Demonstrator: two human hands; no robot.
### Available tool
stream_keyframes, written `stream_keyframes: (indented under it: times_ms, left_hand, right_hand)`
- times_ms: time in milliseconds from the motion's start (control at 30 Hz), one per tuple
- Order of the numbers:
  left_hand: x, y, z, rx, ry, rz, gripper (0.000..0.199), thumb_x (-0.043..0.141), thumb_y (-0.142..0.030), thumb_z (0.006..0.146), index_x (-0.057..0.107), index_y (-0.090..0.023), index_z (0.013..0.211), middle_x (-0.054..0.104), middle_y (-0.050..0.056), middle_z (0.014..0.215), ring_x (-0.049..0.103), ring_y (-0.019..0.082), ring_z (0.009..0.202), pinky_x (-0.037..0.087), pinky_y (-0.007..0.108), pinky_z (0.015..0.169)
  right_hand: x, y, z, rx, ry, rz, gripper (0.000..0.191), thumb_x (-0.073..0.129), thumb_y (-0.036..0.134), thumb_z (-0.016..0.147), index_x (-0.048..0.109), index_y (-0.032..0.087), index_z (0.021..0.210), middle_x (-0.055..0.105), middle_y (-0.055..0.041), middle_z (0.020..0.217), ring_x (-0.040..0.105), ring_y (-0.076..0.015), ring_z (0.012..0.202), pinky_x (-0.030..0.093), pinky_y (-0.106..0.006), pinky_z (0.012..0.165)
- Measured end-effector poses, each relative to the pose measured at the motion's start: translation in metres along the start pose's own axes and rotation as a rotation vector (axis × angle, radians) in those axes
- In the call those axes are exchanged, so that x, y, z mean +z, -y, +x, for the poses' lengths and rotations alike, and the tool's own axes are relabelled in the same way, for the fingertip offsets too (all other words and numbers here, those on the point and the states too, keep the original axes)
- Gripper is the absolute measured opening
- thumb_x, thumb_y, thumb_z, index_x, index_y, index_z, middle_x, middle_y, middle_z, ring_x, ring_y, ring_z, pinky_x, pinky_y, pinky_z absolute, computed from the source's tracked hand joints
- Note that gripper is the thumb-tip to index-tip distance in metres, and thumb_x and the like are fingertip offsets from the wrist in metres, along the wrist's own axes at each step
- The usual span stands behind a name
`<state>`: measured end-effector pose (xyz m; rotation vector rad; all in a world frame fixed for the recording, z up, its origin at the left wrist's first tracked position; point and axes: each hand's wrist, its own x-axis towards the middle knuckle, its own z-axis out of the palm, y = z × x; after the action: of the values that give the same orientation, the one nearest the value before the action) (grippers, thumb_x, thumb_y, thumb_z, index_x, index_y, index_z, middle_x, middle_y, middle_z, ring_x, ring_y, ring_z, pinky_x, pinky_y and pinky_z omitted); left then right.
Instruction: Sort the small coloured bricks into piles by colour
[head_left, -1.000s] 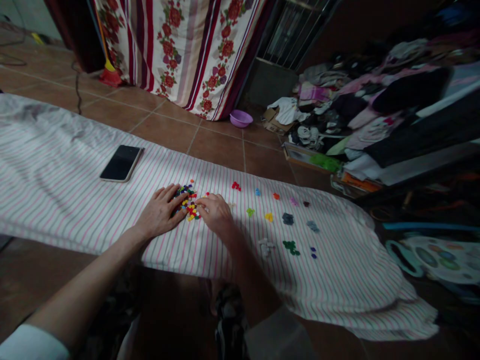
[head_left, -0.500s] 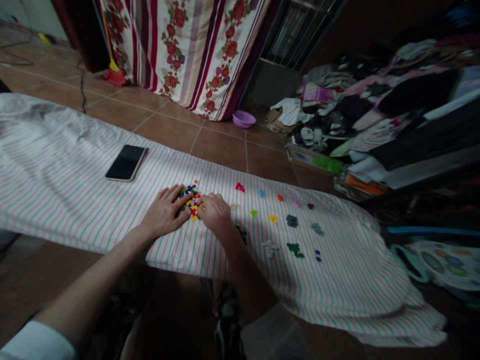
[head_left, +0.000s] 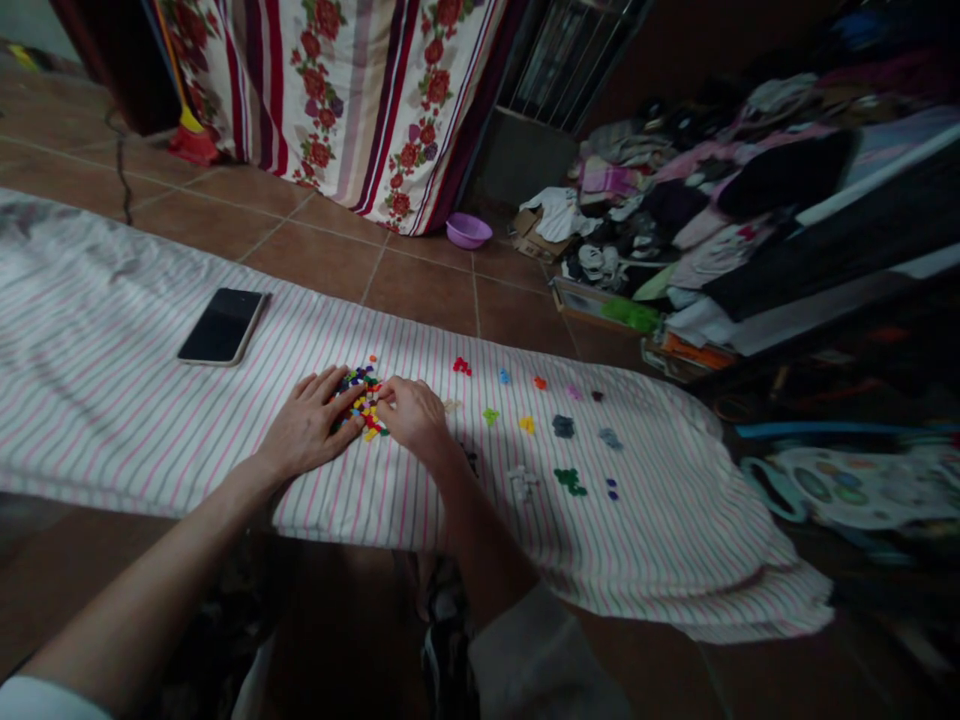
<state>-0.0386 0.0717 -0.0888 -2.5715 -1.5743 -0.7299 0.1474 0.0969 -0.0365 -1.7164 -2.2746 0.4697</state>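
A mixed pile of small colourful pieces (head_left: 367,408) lies on the striped cloth, too small to name in kind. My left hand (head_left: 309,425) rests flat at the pile's left edge, fingers spread and touching it. At the right side of the pile, my right hand (head_left: 414,412) has thumb and forefinger pinched together; whatever is between them is too small to make out. Right of my hands lie single-colour groups: red pieces (head_left: 462,367), yellow pieces (head_left: 527,425), dark grey pieces (head_left: 563,427), green pieces (head_left: 570,481) and several others. My right forearm partly covers a black group (head_left: 470,460).
A phone (head_left: 223,327) lies on the striped cloth (head_left: 135,400) to the left. Beyond the cloth are a tiled floor, a purple basin (head_left: 469,231), a floral curtain (head_left: 360,100) and a broom (head_left: 193,140). Clothes (head_left: 675,190) are heaped at the right.
The view has shifted, so everything sits a little further left. My right hand's fingers have moved slightly at the pile; my left hand stays flat beside it.
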Motion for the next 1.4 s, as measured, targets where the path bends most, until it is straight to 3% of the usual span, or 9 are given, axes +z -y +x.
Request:
stream_keyframes:
  times_ms: [300, 500, 800, 1100, 1233, 1400]
  left_hand:
    - [0.003, 0.004, -0.001, 0.026, 0.01, 0.008, 0.054, 0.042, -0.051, 0.097, 0.056, -0.019, 0.138, 0.047, 0.019, 0.148, 0.044, 0.035, 0.139, 0.039, 0.055, 0.112]
    - [0.002, 0.005, -0.001, 0.008, 0.017, -0.012, 0.054, 0.042, -0.052, 0.096, 0.054, -0.021, 0.139, 0.047, 0.016, 0.15, 0.042, 0.033, 0.14, 0.038, 0.054, 0.113]
    - [0.001, 0.004, -0.001, 0.0, 0.019, -0.03, 0.054, 0.041, -0.051, 0.096, 0.057, -0.02, 0.137, 0.046, 0.017, 0.15, 0.042, 0.034, 0.14, 0.039, 0.056, 0.113]
    - [-0.003, 0.001, 0.0, 0.005, -0.002, -0.071, 0.047, 0.049, -0.044, 0.094, 0.055, -0.03, 0.138, 0.049, 0.012, 0.15, 0.045, 0.035, 0.138, 0.041, 0.06, 0.11]
    - [-0.003, 0.002, 0.001, 0.011, 0.005, -0.048, 0.046, 0.047, -0.043, 0.094, 0.057, -0.028, 0.137, 0.05, 0.014, 0.148, 0.047, 0.036, 0.137, 0.043, 0.059, 0.109]
    - [-0.001, 0.003, 0.0, 0.033, -0.005, -0.031, 0.046, 0.045, -0.045, 0.095, 0.057, -0.027, 0.135, 0.051, 0.015, 0.147, 0.048, 0.036, 0.135, 0.044, 0.058, 0.107]
  right_hand:
    - [0.003, -0.013, 0.003, -0.056, -0.09, 0.179, 0.01, 0.059, 0.019, 0.084, 0.065, 0.023, 0.091, 0.073, -0.001, 0.091, 0.065, -0.0168, 0.085, 0.047, -0.027, 0.082]
    - [-0.019, -0.032, 0.005, 0.038, -0.167, 0.291, 0.009, 0.059, 0.017, 0.078, 0.064, 0.022, 0.084, 0.071, 0.0001, 0.085, 0.065, -0.0157, 0.08, 0.048, -0.027, 0.076]
    - [-0.06, -0.094, -0.005, 0.223, -0.381, 0.403, 0.02, 0.054, 0.024, 0.076, 0.069, 0.022, 0.089, 0.067, 0.0027, 0.073, 0.061, -0.0148, 0.069, 0.048, -0.028, 0.072]
    - [-0.072, -0.139, -0.017, 0.413, -0.544, 0.381, 0.025, 0.053, 0.028, 0.074, 0.072, 0.02, 0.088, 0.07, -0.0012, 0.077, 0.064, -0.0187, 0.076, 0.049, -0.03, 0.076]
    - [-0.077, -0.158, -0.027, 0.501, -0.604, 0.362, 0.025, 0.055, 0.029, 0.074, 0.072, 0.021, 0.09, 0.071, -0.0021, 0.08, 0.065, -0.0194, 0.079, 0.05, -0.031, 0.078]
    - [-0.077, -0.192, -0.045, 0.557, -0.731, 0.584, 0.027, 0.058, 0.031, 0.07, 0.07, 0.019, 0.09, 0.069, -0.0033, 0.077, 0.062, -0.0162, 0.07, 0.05, -0.027, 0.066]
